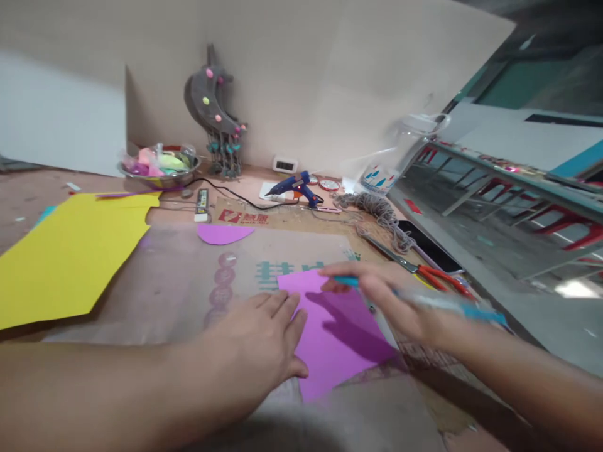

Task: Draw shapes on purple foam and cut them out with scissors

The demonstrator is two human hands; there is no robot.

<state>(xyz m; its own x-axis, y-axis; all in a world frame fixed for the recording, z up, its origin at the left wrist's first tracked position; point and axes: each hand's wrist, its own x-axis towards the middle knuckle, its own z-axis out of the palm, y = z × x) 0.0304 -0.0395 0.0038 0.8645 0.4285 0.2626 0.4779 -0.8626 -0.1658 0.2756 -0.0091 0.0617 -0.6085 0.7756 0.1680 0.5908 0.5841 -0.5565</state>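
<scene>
The right hand [391,295] pinches a blue pen [443,304], fingers curled, hovering over the purple sheet [339,339]. The left hand [264,339] lies flat, fingers spread, pressing the sheet's left edge. Red-handled scissors [424,270] lie just right of the sheet; yellow paper [66,257] lies well left.

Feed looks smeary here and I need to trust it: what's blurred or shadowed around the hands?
Head view: the right hand and its blue pen are motion-blurred; the left hand is sharper, flat beside the purple sheet, where the right hand casts a dark shadow; wide-angle bending at the edges.
</scene>
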